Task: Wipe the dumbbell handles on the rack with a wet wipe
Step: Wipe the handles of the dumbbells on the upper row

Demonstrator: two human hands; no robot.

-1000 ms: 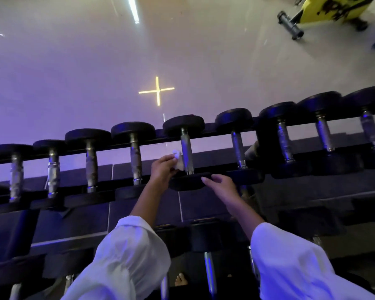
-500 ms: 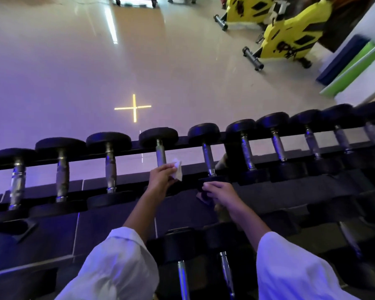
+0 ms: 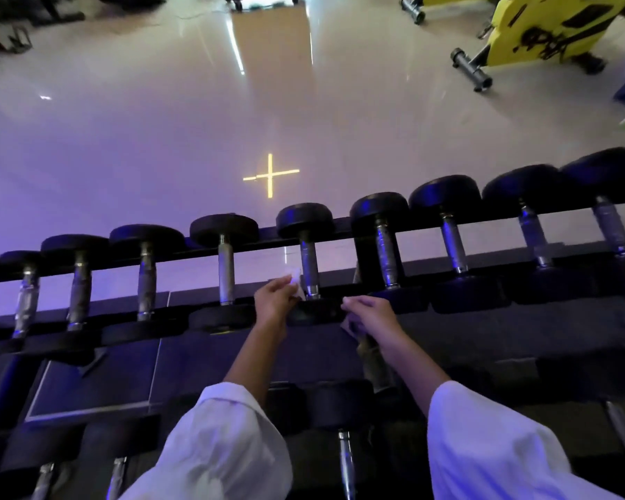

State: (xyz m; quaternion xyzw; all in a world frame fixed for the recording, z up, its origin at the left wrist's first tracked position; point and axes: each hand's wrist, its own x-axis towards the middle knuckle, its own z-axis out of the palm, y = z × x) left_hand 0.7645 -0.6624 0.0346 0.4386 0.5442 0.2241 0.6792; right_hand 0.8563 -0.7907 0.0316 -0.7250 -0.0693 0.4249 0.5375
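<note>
While the left hand pinches the wet wipe beside a dumbbell handle, the right hand sits curled by its near head, grip unclear.

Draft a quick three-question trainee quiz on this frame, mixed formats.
1. True or false: the left hand pinches the wet wipe.
2. The wipe is: A just left of the nearest handle, B wrapped round it, C draped over a dumbbell head.
3. What colour is the cross lit on the floor?
Key: 1 true; 2 A; 3 yellow.
</note>
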